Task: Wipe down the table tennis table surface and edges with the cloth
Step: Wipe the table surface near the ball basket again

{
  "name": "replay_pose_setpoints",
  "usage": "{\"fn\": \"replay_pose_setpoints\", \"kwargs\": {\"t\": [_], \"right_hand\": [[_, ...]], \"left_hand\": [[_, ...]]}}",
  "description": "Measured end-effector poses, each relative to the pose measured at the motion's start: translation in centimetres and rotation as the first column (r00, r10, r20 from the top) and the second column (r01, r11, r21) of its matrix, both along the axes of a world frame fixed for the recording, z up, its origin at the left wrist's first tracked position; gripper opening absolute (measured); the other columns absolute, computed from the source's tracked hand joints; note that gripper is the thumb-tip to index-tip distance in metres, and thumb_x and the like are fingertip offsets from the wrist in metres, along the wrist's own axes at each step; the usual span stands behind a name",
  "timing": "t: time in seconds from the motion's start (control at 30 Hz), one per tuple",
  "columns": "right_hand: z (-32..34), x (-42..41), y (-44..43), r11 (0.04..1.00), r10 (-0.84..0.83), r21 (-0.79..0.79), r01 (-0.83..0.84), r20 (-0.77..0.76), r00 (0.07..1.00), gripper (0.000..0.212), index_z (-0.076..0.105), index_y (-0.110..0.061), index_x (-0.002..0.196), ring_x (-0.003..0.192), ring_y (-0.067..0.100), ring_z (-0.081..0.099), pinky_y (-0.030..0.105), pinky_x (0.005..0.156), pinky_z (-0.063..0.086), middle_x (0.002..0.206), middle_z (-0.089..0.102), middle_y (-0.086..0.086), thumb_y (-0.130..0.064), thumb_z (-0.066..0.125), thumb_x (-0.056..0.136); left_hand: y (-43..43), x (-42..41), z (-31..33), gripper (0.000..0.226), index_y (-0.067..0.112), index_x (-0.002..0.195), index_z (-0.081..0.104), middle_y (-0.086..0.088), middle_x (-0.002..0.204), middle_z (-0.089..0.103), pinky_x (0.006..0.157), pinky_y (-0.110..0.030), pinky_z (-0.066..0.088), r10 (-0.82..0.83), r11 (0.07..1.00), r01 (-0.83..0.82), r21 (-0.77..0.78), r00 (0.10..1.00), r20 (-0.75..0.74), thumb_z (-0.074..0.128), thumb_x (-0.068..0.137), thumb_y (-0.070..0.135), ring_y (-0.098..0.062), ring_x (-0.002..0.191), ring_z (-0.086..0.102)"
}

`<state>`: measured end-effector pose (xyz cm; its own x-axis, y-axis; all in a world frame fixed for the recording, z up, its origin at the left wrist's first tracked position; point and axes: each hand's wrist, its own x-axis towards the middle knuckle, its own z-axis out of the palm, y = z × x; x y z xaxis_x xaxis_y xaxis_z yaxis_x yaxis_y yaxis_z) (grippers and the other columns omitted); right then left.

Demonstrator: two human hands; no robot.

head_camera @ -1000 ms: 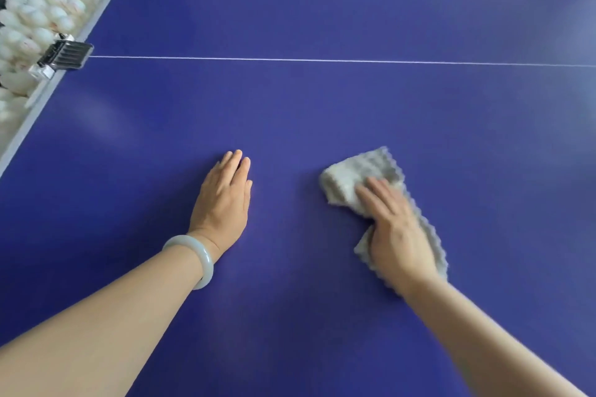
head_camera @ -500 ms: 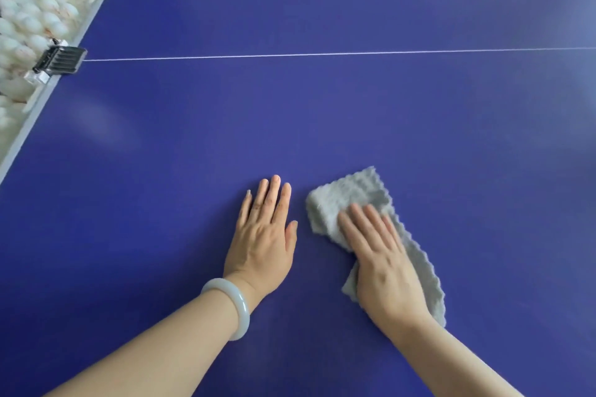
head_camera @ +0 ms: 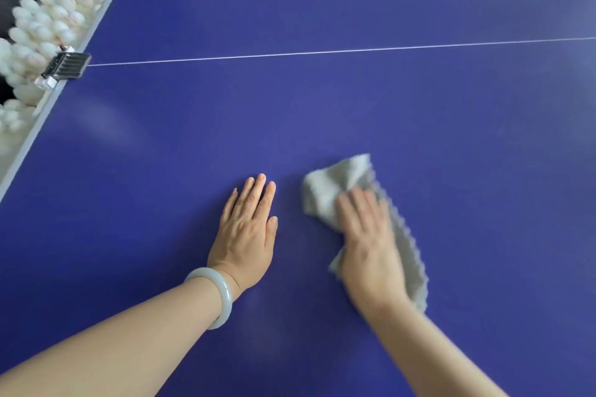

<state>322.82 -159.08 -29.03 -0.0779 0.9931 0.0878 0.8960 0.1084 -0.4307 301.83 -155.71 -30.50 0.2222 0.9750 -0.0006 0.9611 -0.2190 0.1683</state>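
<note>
Nearest, on this side of the white line [head_camera: 322, 52], the left hand [head_camera: 246, 235] is laid flat on the blue table [head_camera: 322, 122], fingers straight and close together, with a pale bangle [head_camera: 222, 293] worn at the wrist. Also short of the line, the grey cloth [head_camera: 335, 184] is pressed to the surface under the flat, slightly blurred right hand [head_camera: 371, 245]. At the line's left end a metal clamp [head_camera: 66, 66] is fixed to the table edge, and white balls [head_camera: 42, 22] are heaped beyond it.
</note>
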Motion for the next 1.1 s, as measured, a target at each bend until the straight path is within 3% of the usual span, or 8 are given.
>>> {"fn": "replay_pose_setpoints", "kwargs": {"t": [0.1,0.27,0.37,0.5,0.6,0.73,0.93,1.1], "right_hand": [[-0.4,1.7,-1.8,0.925,0.380,-0.032,-0.379,0.037,0.924,0.066,0.049,-0.008,0.144,0.146,0.029,0.032,0.043,0.120,0.018,0.156,0.036,0.010,-0.022,0.052,0.079],[0.3,12.6,2.7,0.969,-0.239,-0.055,0.240,0.011,0.971,0.058,0.052,-0.005,0.141,0.146,0.032,0.031,0.042,0.123,0.018,0.155,0.038,0.014,0.003,0.034,0.087],[0.4,9.0,2.5,0.882,-0.456,-0.105,0.459,0.048,0.889,0.069,0.035,-0.003,0.150,0.151,0.032,0.015,0.042,0.124,0.006,0.161,0.025,0.015,0.000,0.058,0.085],[-0.6,-1.1,-3.9,0.998,-0.046,-0.044,0.045,-0.015,0.999,0.068,0.045,0.000,0.145,0.148,0.036,0.025,0.048,0.123,0.012,0.155,0.035,0.017,-0.016,0.032,0.079],[-1.2,-1.9,-6.2,0.971,0.238,-0.031,-0.239,-0.027,0.971,0.062,0.046,-0.012,0.147,0.149,0.022,0.026,0.038,0.122,0.014,0.157,0.034,0.005,-0.010,0.048,0.085],[-0.6,-1.8,-5.4,0.985,0.165,-0.049,-0.166,-0.037,0.986,0.062,0.049,-0.012,0.145,0.148,0.019,0.028,0.033,0.123,0.012,0.156,0.036,0.003,-0.001,0.032,0.086],[-0.7,-2.0,-5.5,0.998,0.010,-0.059,-0.011,-0.015,1.000,0.067,0.041,-0.021,0.149,0.151,0.014,0.016,0.022,0.122,0.001,0.161,0.025,-0.004,0.002,0.030,0.087],[-0.3,-10.0,-6.5,0.964,-0.249,-0.088,0.250,0.029,0.968,0.083,0.023,-0.016,0.156,0.153,0.023,-0.001,0.034,0.123,-0.009,0.165,0.010,0.005,-0.036,0.051,0.080]], "left_hand": [[0.1,0.0,0.1,0.060,0.009,0.155,0.025,-0.006,0.163,0.015,0.123,-0.042,0.012,-0.002,1.000,0.002,0.001,1.000,0.021,0.015,0.099,0.030,-0.022,0.152,0.013],[0.1,-0.2,-0.2,0.054,0.012,0.156,0.022,-0.005,0.164,0.013,0.124,-0.040,0.008,0.008,1.000,-0.008,0.004,1.000,0.021,0.024,0.104,0.026,-0.020,0.152,0.010],[0.1,-0.2,-0.3,0.055,0.013,0.156,0.020,-0.004,0.165,0.012,0.124,-0.039,0.006,0.003,1.000,-0.004,0.013,0.999,0.035,0.026,0.103,0.026,-0.020,0.152,0.008],[0.3,-0.5,-0.6,0.053,0.012,0.156,0.021,-0.005,0.164,0.013,0.124,-0.037,0.002,-0.003,1.000,0.001,0.027,0.997,0.077,0.029,0.104,0.023,-0.020,0.152,0.007],[0.3,-0.8,-0.3,0.050,0.009,0.153,0.028,-0.006,0.163,0.017,0.124,-0.035,0.002,-0.022,1.000,0.021,0.010,0.983,0.181,0.034,0.104,0.015,-0.019,0.152,0.009],[-0.8,-1.5,1.0,0.044,0.005,0.145,0.043,-0.006,0.158,0.031,0.122,-0.026,0.009,0.035,0.999,-0.018,-0.049,0.921,0.387,0.042,0.101,0.003,-0.020,0.149,0.021],[-11.1,-7.7,0.7,0.053,0.006,0.154,0.028,-0.009,0.163,0.018,0.123,-0.041,0.014,0.154,0.988,-0.154,-0.013,0.985,0.078,0.033,0.105,0.027,-0.025,0.151,0.016],[-12.5,-9.2,-0.2,0.053,0.010,0.155,0.023,-0.004,0.163,0.015,0.124,-0.039,0.009,0.159,0.987,-0.161,0.022,0.985,0.069,0.022,0.104,0.026,-0.020,0.152,0.012]]}}
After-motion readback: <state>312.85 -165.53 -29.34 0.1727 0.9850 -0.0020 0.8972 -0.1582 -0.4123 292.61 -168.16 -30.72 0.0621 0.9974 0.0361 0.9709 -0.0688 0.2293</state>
